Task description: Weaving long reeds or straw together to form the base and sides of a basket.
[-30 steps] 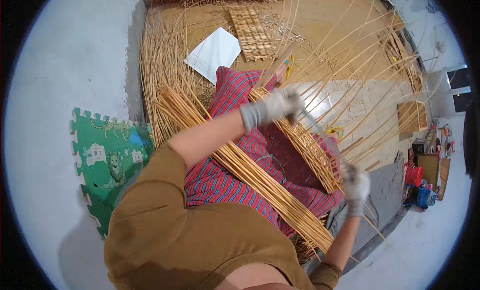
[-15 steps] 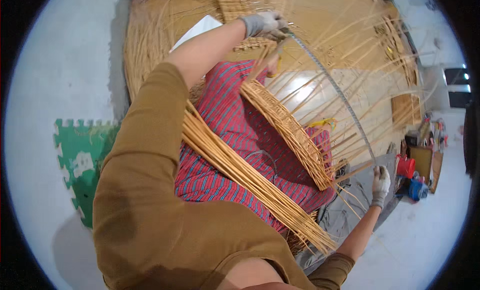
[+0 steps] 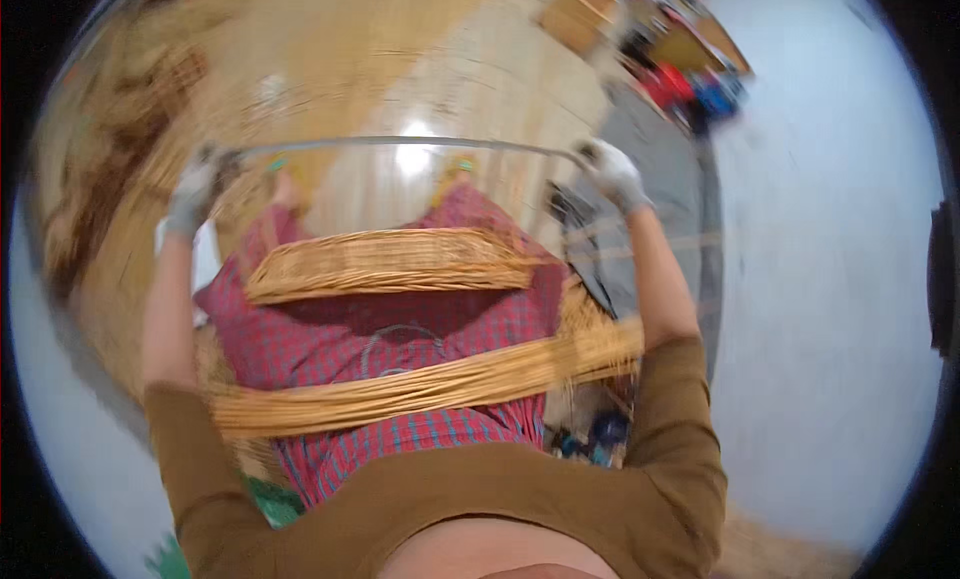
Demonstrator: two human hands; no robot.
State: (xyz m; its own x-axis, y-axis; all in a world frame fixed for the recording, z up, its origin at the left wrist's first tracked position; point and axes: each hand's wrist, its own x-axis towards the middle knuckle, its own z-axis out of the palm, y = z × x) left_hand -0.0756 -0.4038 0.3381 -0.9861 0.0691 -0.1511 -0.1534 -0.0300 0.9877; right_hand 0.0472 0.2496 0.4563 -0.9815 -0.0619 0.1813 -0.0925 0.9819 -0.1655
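My left hand (image 3: 200,184) and my right hand (image 3: 612,174), both in pale work gloves, are raised wide apart beyond my knees. Between them stretches the thin grey blade of a tape measure (image 3: 400,140), almost level and slightly bowed. Each hand is closed on one end of it; blur hides the fingers' detail. Nearer to me, a shallow woven wicker piece (image 3: 390,264) with a raised rim rests on the red-and-blue checked cloth (image 3: 330,339) over my lap. The tape is held beyond the wicker, apart from it.
A long bundle of wicker rods (image 3: 420,391) lies across my lap. Loose rods cover the floor at the far left. To the right a grey sheet (image 3: 650,229) is spread out. A red container (image 3: 668,84), a blue one (image 3: 715,97) and a wooden box (image 3: 578,17) stand far right.
The view has swung round. The tape, slanted down to the right before, now runs nearly level, with both hands at similar height. Both hands still hold it.
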